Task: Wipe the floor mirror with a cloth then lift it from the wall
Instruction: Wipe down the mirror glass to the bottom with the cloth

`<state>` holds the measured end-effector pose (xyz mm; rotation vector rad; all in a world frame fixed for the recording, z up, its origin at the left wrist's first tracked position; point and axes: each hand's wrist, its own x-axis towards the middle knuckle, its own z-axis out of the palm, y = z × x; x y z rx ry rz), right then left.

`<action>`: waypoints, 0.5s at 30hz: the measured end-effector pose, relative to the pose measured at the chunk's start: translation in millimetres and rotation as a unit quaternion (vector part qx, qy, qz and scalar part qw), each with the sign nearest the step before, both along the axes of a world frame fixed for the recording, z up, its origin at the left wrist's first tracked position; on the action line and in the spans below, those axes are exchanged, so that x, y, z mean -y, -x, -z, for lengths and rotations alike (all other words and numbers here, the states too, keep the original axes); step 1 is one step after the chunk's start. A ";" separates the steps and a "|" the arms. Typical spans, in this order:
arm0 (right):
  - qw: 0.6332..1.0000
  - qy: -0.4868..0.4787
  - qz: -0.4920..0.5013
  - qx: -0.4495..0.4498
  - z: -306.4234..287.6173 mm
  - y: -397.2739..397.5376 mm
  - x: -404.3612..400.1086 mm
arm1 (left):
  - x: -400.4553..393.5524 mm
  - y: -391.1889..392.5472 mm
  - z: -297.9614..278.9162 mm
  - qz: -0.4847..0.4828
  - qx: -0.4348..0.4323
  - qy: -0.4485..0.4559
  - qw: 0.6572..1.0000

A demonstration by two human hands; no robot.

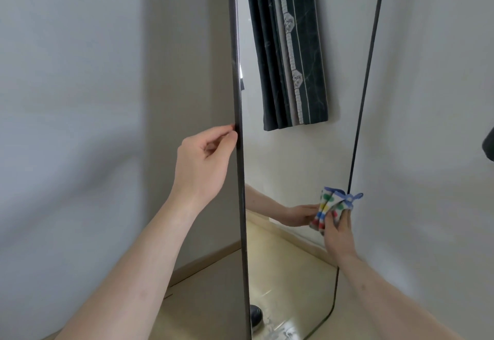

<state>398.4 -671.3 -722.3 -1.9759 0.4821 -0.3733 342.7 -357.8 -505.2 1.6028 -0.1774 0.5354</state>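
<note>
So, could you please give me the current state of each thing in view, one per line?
Floor mirror: upright, dark-framed, reflecting a curtain and the floor.
Cloth: bunched up, pressed against the glass near the mirror's right edge.
Left hand: fingers at the mirror's left frame edge, steadying it.
Right hand: closed on the cloth, wiping low on the mirror.
Curtain: seen only as a reflection, hanging, dark and patterned.
</note>
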 end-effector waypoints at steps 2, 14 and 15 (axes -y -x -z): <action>0.999 -0.029 0.017 -0.020 9.5 -4.1 5.5 | -1.3 -0.8 0.2 0.001 -0.001 -0.002 1.000; 0.987 0.084 -0.089 0.106 -51.8 56.9 -80.1 | -4.3 14.2 4.0 0.057 -0.048 -0.021 0.997; 0.982 0.094 -0.104 0.128 -58.0 62.1 -89.2 | -4.9 13.6 4.6 0.056 -0.051 -0.018 0.997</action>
